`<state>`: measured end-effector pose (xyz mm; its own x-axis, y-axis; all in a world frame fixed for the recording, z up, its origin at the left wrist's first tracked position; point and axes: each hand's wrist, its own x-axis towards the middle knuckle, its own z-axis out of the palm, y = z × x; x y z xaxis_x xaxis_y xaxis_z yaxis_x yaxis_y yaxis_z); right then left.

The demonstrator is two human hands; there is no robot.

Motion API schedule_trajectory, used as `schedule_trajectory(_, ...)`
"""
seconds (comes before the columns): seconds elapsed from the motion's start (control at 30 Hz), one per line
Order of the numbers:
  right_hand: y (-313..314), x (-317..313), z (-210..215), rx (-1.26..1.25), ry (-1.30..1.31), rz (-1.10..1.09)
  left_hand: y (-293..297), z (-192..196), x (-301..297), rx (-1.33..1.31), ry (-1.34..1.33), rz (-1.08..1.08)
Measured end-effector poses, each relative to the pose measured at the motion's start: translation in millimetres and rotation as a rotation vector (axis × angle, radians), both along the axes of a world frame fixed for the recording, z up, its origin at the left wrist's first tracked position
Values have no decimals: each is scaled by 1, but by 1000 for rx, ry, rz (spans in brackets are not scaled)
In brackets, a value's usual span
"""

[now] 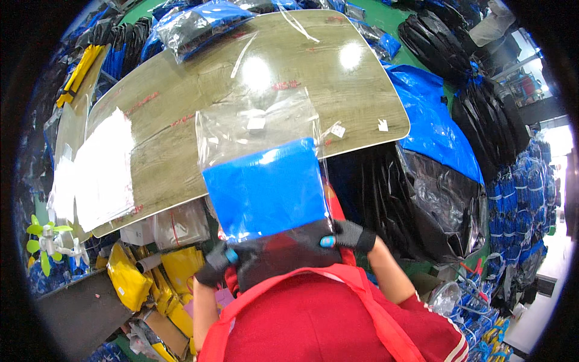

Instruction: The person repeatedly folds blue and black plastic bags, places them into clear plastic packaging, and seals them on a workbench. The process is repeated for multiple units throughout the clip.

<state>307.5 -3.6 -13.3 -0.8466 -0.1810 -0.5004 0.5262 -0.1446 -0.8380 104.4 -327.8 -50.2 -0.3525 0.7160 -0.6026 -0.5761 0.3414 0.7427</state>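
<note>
A flat folded blue-and-black item (265, 187) lies partly inside a clear plastic bag (256, 117), its black end toward my body. The bag's upper, unfilled part rests over the table edge. My left hand (217, 264), in a dark glove with a blue thumb tip, grips the black end at its left side. At the right side, my right hand (353, 237) in a matching glove grips the same end, thumb on top. The fingers beneath are hidden.
The wood-patterned table (181, 145) carries a stack of white sheets (105, 169) at left and a wrapped blue-and-black package (202, 27) at the far edge. A large blue-and-black bundle (443, 139) stands to the right. Yellow packages (129, 277) and a small green fan (45, 241) are at left.
</note>
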Motion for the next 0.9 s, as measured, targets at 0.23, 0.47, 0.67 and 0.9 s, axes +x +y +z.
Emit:
schedule_trajectory(0.23,18,-70,-19,14,248,-473,55,2,-37,208,152,361)
schedule_trajectory(0.47,-41,29,27,-64,66,-348,-11,12,48,68,112,117)
schedule_trajectory(0.67,-7,-32,67,-46,564,-539,27,-14,2,237,19,337)
schedule_trajectory(0.9,13,-115,132,714,911,-856,143,87,-14,210,805,-132)
